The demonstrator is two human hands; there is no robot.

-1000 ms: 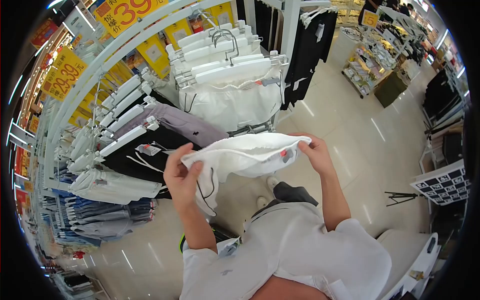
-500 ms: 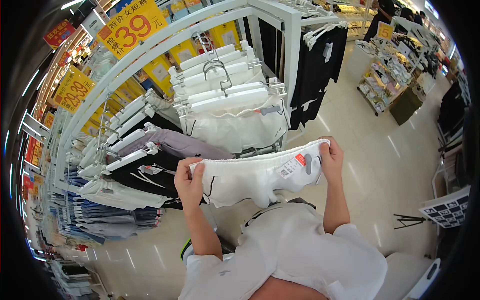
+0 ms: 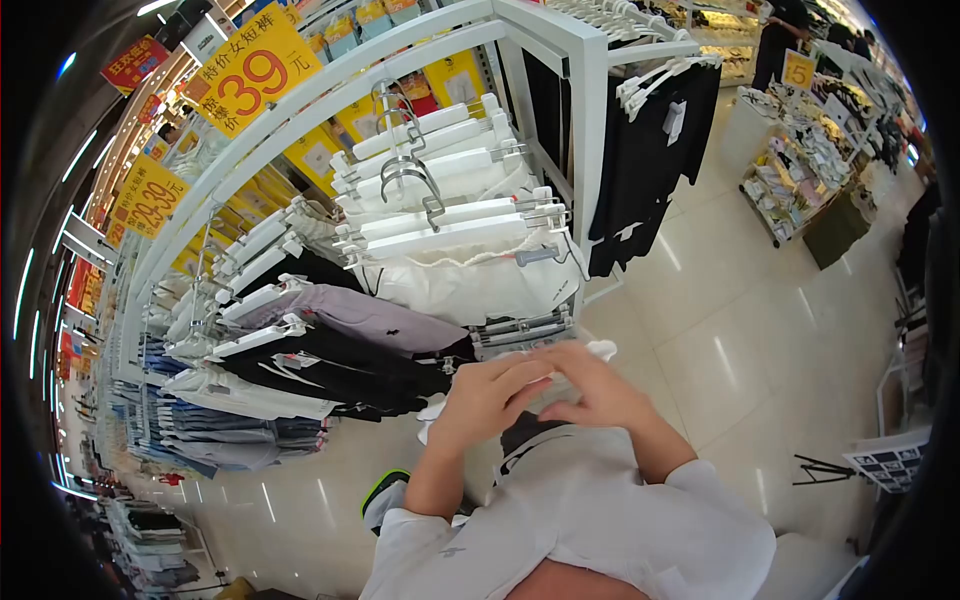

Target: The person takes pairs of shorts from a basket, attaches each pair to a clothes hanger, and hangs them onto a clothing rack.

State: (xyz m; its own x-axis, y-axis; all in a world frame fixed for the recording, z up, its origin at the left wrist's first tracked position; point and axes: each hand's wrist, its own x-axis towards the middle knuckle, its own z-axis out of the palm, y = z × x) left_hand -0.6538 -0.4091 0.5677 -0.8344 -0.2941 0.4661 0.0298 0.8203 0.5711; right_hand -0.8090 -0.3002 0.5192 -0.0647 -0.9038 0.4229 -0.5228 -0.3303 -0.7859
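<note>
In the head view my left hand [image 3: 488, 400] and my right hand [image 3: 592, 388] are close together in front of my shirt, fingers curled and overlapping. They are closed on the white shorts [image 3: 432, 412], which are bunched and mostly hidden beneath them. Only bits of white cloth show, near my left wrist and past my right fingers. The tag on the shorts is out of sight. Just beyond my hands hang other white shorts [image 3: 460, 285] on clip hangers [image 3: 445, 222].
A white rack frame [image 3: 575, 60] holds the hangers. Black trousers [image 3: 655, 150] hang at its right end, with black and lilac shorts [image 3: 350, 315] at left. Yellow price signs [image 3: 255, 72] top the rack. A bin of goods [image 3: 800, 180] stands across the aisle.
My hands have come together from holding the waistband stretched wide. The white shorts have gone from spread out to bunched under my fingers. The view has shifted slightly.
</note>
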